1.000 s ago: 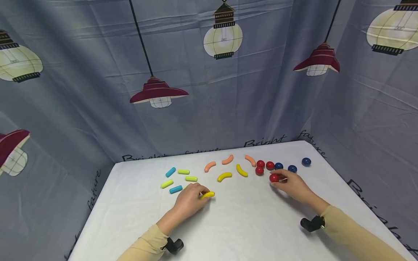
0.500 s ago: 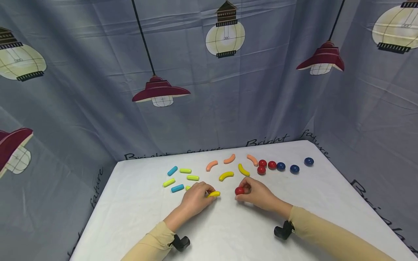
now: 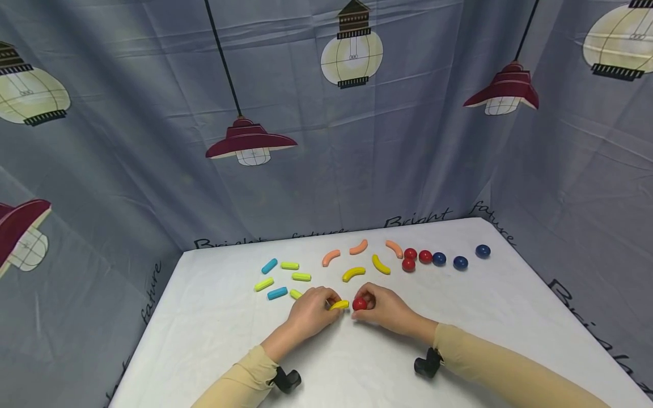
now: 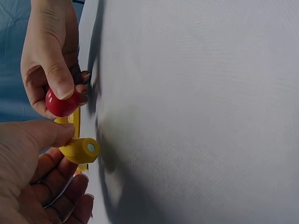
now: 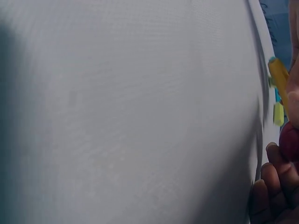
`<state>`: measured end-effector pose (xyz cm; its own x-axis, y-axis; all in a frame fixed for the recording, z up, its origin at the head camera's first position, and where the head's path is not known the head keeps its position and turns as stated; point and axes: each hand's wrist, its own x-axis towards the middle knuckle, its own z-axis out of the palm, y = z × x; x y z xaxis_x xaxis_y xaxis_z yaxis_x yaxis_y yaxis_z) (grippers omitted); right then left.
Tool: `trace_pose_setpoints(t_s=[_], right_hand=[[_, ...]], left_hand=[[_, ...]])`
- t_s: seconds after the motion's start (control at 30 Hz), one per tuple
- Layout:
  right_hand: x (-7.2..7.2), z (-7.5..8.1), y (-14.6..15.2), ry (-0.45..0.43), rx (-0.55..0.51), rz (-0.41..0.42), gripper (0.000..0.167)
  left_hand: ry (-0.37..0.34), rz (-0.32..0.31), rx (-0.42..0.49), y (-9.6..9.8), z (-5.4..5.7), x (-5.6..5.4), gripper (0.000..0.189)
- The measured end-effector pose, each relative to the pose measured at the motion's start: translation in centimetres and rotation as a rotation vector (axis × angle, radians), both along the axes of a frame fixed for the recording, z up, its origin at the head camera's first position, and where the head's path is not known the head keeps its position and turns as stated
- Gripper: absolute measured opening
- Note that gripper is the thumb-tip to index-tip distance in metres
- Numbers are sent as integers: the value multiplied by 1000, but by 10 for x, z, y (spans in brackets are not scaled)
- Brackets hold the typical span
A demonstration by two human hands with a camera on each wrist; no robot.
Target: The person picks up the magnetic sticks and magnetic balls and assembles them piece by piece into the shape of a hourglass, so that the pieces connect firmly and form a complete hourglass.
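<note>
My left hand (image 3: 312,313) pinches a short curved yellow rod (image 3: 340,305) between thumb and fingers. In the left wrist view, the near end of this yellow rod (image 4: 80,150) has a pale round spot. My right hand (image 3: 390,310) holds a shiny red ball (image 3: 359,304) between thumb and fingertips. The two hands face each other above the white table, and the far end of the rod is right at the ball's underside in the left wrist view. Only part of the red ball (image 5: 290,141) shows at the right edge of the right wrist view.
Straight blue rods (image 3: 277,293) and lime green rods (image 3: 263,284) lie on the white table (image 3: 214,340) at left. Behind the hands are yellow curved rods (image 3: 353,274) and orange curved rods (image 3: 331,258). Red balls (image 3: 408,265) and blue balls (image 3: 461,262) are at right.
My right hand has carried the red ball left from beside the other balls to the yellow rod. The left hand, still holding the rod, has shifted slightly right.
</note>
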<state>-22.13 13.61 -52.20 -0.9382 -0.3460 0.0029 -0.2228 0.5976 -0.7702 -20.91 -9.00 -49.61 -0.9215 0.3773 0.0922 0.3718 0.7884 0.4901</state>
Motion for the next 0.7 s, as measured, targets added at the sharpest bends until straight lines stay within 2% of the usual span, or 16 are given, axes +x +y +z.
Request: trace_pose_setpoints(t_s=[0.4,0.7], right_hand=[[0,-1,-8,5,15,5,49],[0,-1,-8,86,158,42,38]], left_hand=[[-25,4,13,1,-1,2,15],[-72,27,-6,-5,-4,7,15]])
